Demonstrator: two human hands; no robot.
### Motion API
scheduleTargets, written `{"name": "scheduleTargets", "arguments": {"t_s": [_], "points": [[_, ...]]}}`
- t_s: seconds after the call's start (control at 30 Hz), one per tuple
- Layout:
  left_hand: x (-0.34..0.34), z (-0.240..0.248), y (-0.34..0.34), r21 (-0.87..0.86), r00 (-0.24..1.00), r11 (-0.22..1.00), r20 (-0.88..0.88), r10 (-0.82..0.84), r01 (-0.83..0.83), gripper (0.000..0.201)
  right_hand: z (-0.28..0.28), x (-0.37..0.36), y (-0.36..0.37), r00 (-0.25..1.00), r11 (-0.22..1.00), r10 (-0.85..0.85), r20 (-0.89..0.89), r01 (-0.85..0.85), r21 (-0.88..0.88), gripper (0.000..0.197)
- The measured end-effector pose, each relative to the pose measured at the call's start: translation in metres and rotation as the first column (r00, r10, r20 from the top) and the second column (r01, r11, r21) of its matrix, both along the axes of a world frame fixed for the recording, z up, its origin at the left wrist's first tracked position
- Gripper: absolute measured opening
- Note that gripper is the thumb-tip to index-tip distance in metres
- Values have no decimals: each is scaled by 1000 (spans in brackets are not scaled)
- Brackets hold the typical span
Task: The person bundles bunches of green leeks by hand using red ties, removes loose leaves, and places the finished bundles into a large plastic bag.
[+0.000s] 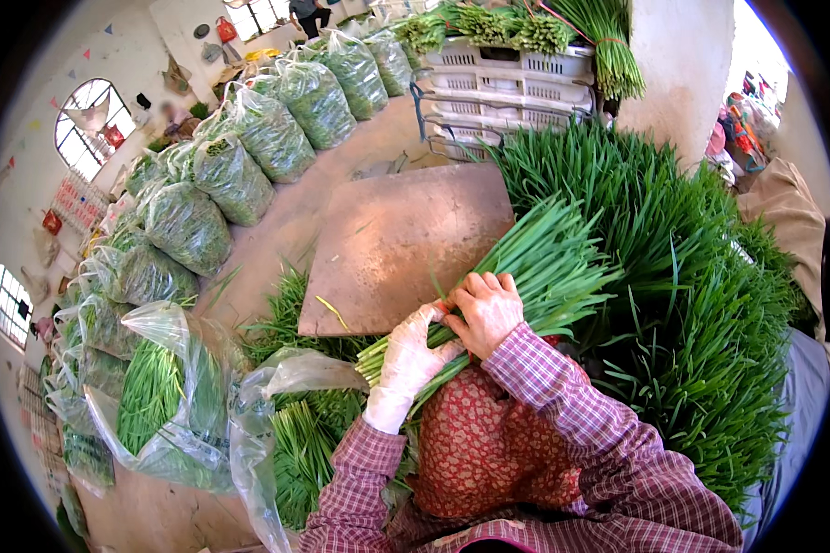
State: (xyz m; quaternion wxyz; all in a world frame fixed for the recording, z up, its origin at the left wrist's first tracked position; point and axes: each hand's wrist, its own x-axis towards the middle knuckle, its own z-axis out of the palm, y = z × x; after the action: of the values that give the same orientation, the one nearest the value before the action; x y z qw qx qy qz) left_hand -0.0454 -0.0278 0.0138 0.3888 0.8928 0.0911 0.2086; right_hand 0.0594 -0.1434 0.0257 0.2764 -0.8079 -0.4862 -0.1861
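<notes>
My left hand (405,358), in a thin white glove, is wrapped round the pale cut-stem end of a bunch of garlic chives (546,267). Bare and bent at the fingers, my right hand (487,313) grips the middle of the same bunch, close against the left. Something orange-red shows at the left fingertips, too small to make out. The leafy end points up and to the right. Beneath the bunch lies my red patterned apron (498,442). Just beyond my hands is a bare brown board (406,244), with a yellow leaf on it.
A large heap of loose chives (673,295) fills my right side. At left stands an open clear plastic bag (171,405) of chives. Filled bags (235,175) line the floor behind it. White stacked crates (512,83) carry tied bundles at the back, beside a pale pillar (669,83).
</notes>
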Motion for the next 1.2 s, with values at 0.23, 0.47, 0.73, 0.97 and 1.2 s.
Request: {"name": "scheduleTargets", "arguments": {"t_s": [0.23,0.47,0.73,0.97,1.2], "points": [[-2,-3,-3,-128,998,991,56,-39,46,40,-10,1,-4,987,994,59,-149,-44,99,13],[2,-13,0,-79,997,997,73,-9,14,40,-19,1,-6,979,978,85,-183,-46,205,11],[1,-14,-1,-94,997,995,71,19,-12,40,-22,-4,-10,988,951,130,-89,-99,294,8],[1,-8,-3,-151,998,988,64,-13,23,46,-11,-6,-12,998,993,33,-48,-27,119,20],[1,-7,-2,-58,997,998,83,4,1,45,-14,-2,-4,995,996,38,-97,-30,83,21]]}}
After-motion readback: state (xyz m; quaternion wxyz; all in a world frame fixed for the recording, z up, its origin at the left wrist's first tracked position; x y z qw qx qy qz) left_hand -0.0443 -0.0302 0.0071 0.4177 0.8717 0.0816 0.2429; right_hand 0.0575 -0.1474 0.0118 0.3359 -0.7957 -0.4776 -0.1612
